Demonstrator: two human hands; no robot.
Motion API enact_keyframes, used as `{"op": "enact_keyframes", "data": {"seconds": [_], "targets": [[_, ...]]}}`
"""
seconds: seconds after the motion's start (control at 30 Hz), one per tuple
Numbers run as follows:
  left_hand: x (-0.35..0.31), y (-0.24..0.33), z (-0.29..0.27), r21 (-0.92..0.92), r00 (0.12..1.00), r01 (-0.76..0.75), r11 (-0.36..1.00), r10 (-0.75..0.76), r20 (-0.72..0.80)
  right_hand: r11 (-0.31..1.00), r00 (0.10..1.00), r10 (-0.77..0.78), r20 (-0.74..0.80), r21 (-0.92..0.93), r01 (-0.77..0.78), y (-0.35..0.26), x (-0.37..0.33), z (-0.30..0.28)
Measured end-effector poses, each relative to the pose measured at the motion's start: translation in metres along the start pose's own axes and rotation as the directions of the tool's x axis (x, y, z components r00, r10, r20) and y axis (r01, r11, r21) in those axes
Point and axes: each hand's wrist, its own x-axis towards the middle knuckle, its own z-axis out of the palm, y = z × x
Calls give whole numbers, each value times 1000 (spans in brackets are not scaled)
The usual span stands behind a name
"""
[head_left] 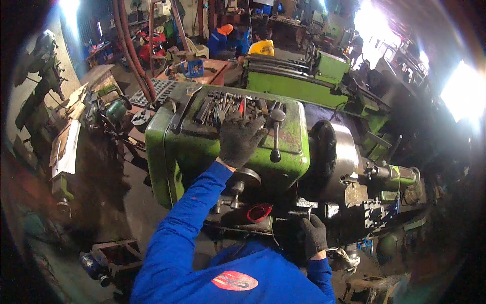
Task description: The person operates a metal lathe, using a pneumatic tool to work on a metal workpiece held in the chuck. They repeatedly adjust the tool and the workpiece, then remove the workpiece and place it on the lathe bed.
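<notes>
In a dark grey glove, my left hand (240, 140) reaches palm down over a pile of loose metal tool bits (215, 107) on top of a green lathe headstock (177, 147). Its fingers are apart at the pile's near edge, and nothing shows in them. My right hand (315, 237), gloved alike, is lower, in front of the lathe. Its fingers close at the head end of a threaded bolt (297, 214), which points left. The fingertips are partly hidden. A red ring-shaped item (259, 213) lies left of the bolt.
A lever with a ball knob (275, 155) stands right of my left hand; a handwheel (245, 177) is below it. The large round chuck (342, 152) is at right, near stacked jaw-like blocks (373, 215). Behind are another green machine (293, 86) and a person in blue (218, 43).
</notes>
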Motion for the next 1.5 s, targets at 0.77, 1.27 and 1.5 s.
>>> {"op": "enact_keyframes", "data": {"seconds": [0.77, 1.27, 1.5], "targets": [[3, -10, 23, 16, 959, 252, 968, -252, 129, 190, 518, -848, 113, -848, 495, -158, 220, 135], [133, -82, 192, -42, 493, -371, 928, 235, 837, 326, 543, -839, 35, -766, 553, -156, 224, 132], [155, -59, 203, 98, 367, 109, 989, -132, 921, 337, 532, -846, 15, -758, 558, -155, 223, 126]]}}
